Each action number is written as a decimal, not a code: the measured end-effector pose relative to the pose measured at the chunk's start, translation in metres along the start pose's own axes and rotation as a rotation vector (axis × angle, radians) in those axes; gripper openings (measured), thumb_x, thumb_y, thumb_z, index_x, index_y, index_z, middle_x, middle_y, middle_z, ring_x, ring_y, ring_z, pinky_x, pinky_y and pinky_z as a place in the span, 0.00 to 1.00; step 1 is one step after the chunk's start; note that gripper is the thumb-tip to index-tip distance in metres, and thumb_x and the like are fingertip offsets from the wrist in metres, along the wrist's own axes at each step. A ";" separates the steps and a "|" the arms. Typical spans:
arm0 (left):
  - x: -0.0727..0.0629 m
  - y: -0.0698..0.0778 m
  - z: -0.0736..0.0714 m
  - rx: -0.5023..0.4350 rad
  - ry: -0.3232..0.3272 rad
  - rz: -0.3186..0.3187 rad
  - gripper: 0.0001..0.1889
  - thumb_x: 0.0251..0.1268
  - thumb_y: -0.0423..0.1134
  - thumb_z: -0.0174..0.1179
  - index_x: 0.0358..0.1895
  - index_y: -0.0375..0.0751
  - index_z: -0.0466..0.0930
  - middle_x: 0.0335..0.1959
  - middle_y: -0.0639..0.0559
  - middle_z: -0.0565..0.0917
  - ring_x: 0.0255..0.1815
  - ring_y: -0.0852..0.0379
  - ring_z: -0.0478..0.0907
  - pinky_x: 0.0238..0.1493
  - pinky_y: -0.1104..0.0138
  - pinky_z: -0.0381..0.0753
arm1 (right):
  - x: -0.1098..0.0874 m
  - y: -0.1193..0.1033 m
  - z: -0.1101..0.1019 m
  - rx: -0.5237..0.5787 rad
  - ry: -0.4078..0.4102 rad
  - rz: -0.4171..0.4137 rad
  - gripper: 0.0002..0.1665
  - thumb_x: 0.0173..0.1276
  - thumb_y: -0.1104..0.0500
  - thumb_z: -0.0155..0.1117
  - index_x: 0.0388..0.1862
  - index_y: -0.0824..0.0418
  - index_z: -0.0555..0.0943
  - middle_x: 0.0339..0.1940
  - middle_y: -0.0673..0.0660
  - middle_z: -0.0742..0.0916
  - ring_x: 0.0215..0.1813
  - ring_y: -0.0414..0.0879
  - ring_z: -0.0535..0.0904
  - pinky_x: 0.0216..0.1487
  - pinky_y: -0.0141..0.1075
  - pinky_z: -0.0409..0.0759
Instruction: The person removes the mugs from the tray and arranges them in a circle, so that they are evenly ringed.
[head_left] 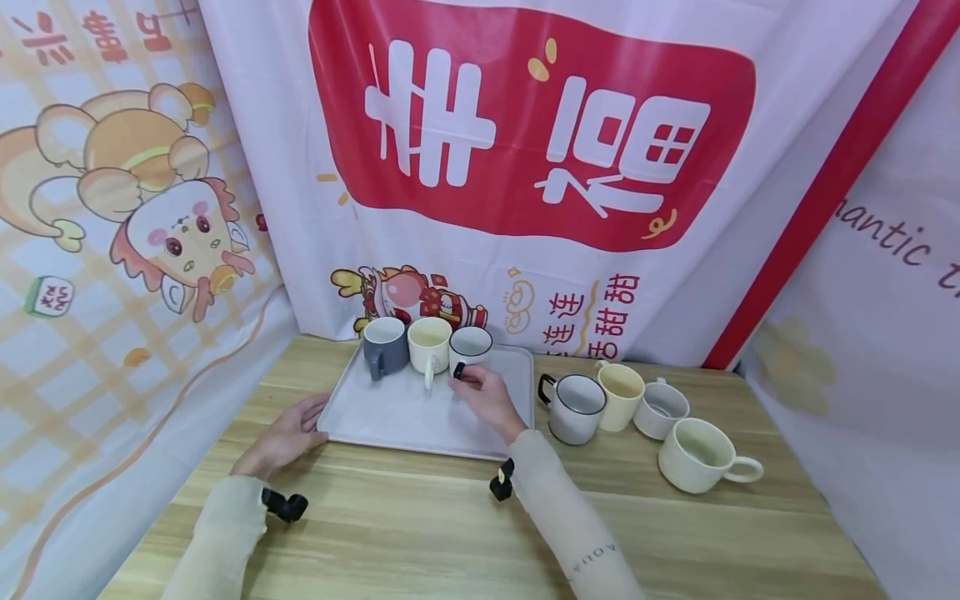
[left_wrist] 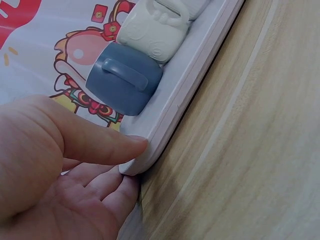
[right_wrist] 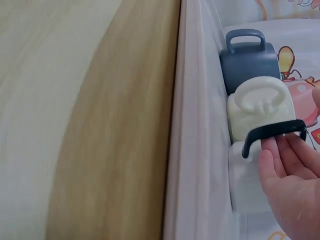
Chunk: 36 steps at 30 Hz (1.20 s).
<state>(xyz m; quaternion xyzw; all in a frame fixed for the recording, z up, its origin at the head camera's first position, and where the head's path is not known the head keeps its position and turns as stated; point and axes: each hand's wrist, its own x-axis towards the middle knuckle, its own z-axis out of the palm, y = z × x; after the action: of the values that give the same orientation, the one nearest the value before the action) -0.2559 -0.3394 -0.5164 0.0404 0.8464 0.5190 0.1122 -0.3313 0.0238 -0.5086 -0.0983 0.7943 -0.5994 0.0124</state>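
Observation:
My left hand (head_left: 287, 433) holds the near left corner of a pale rectangular tray (head_left: 397, 417). In the left wrist view its thumb lies over the rim, with the fingers under and beside the corner. At the tray's back edge, my right hand (head_left: 490, 400) grips a white mug (right_wrist: 245, 185) by its black handle (right_wrist: 275, 131), fingertips at the handle's inner side. Left of that mug, in the same row, stand a cream mug (head_left: 429, 343) and a blue-grey mug (head_left: 386, 350), their handles toward me.
Right of the tray, on the wooden table (head_left: 390, 517), stand a white black-rimmed mug (head_left: 576, 412), a yellow mug (head_left: 619, 400), a small grey-white cup (head_left: 660, 410) and a wide cream mug (head_left: 693, 458). A printed cloth (head_left: 525, 242) hangs directly behind the tray.

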 end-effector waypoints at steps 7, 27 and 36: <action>0.001 -0.002 0.001 -0.006 0.000 -0.003 0.42 0.74 0.23 0.54 0.84 0.24 0.41 0.84 0.23 0.48 0.85 0.26 0.49 0.86 0.41 0.57 | 0.004 0.000 0.013 0.060 0.163 0.090 0.17 0.74 0.48 0.70 0.45 0.61 0.89 0.40 0.55 0.92 0.40 0.41 0.83 0.41 0.29 0.81; 0.001 -0.004 0.000 -0.009 -0.010 0.017 0.42 0.73 0.22 0.54 0.83 0.22 0.40 0.84 0.22 0.48 0.85 0.24 0.49 0.85 0.40 0.57 | -0.042 -0.022 -0.031 0.375 -0.003 0.172 0.20 0.78 0.64 0.60 0.21 0.64 0.77 0.21 0.52 0.80 0.30 0.45 0.76 0.40 0.32 0.78; 0.000 -0.002 -0.001 -0.006 -0.006 0.005 0.42 0.73 0.23 0.54 0.84 0.24 0.42 0.85 0.24 0.48 0.85 0.26 0.49 0.85 0.42 0.56 | -0.095 -0.030 -0.076 0.262 -0.119 0.168 0.17 0.80 0.60 0.59 0.27 0.63 0.79 0.26 0.51 0.81 0.37 0.46 0.75 0.46 0.33 0.73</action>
<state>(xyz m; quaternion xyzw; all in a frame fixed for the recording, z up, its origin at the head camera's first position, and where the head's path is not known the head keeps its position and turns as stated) -0.2555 -0.3407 -0.5178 0.0438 0.8445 0.5215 0.1138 -0.2444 0.1047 -0.4676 -0.0644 0.7125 -0.6879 0.1223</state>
